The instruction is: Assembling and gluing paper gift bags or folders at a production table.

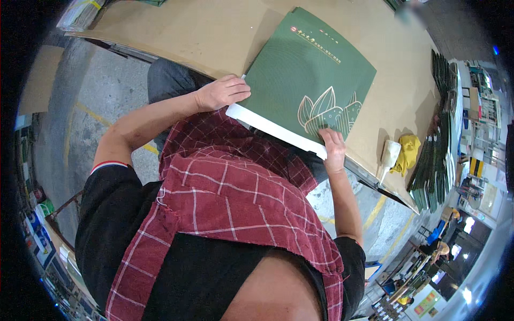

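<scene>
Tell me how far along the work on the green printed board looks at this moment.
Done: a stack of similar green pieces stands at the table's right edge. In hand: the left hand presses the near left corner of the green board, while the right hand pinches its white flap at the near right end. Left: this flap is not yet folded; how many boards remain cannot be told.
</scene>
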Demonstrator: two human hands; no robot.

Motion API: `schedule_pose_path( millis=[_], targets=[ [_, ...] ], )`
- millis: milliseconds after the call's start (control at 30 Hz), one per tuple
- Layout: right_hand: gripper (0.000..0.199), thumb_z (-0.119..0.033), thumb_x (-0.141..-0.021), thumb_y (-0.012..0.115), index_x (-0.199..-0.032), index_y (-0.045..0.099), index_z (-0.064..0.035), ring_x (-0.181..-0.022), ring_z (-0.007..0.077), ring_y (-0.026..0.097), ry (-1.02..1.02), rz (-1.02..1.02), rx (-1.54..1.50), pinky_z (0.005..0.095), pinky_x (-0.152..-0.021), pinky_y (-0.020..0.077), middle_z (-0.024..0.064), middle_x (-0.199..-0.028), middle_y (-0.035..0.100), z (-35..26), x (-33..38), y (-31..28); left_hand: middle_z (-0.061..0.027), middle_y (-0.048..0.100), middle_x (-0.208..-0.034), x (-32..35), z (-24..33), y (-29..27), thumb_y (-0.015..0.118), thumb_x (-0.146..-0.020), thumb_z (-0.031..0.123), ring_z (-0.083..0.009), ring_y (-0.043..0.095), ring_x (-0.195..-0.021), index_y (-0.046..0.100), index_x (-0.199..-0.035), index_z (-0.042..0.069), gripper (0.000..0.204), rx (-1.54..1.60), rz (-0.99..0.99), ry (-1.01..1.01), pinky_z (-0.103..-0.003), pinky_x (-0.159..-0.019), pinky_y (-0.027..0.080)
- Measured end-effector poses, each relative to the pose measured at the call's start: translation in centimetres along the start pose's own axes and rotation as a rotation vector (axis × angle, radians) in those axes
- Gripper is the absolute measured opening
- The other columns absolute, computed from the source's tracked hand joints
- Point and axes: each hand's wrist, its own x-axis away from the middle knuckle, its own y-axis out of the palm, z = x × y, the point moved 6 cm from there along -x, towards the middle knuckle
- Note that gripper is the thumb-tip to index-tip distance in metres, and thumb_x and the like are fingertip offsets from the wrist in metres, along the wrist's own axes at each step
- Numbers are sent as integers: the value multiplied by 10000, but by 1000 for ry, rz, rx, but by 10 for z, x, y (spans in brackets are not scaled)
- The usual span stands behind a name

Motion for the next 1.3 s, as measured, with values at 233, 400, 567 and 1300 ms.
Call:
schedule_pose_path(
  millis=[233, 400, 567, 1300],
  targets=[
    [278, -52, -636, 654, -908, 594, -41, -748, 255, 579, 238, -41, -268, 330, -657, 456, 81, -856, 629, 22, -8, -3, -68, 563, -986, -14, -4, -4, 611, -660, 226, -252, 526, -924, 545, -1062, 65, 439, 123, 12, -162, -353, -840, 417],
    [329, -151, -707, 703, -984, 603, -4, -782, 165, 602, 625, -91, -481, 292, -718, 458, 109, -863, 652, 36, -32, -6, -102, 629, -805, -39, -22, -6, 653, -722, 372, -292, 575, -897, 454, -1187, 122, 564, 332, 96, -897, -377, -786, 457],
    [405, -240, -664, 733, -976, 623, -8, -793, 189, 610, 735, -166, -581, 302, -730, 460, 141, -860, 652, 64, -36, 7, -156, 521, -1064, -48, -29, -7, 715, -662, 347, -310, 517, -1014, 386, -1259, 157, 708, 159, 173, -1196, -425, -850, 407],
    [402, -309, -830, 517, -1167, 495, -91, -1178, 328, 373, 230, 80, 226, 469, -979, 267, 163, -1262, 409, 38, -81, 21, -90, 374, -1332, -139, -5, 85, 439, -830, 481, -204, 314, -1256, 415, -1256, 86, 582, 183, -280, 349, -541, -1006, 176]
  ],
)
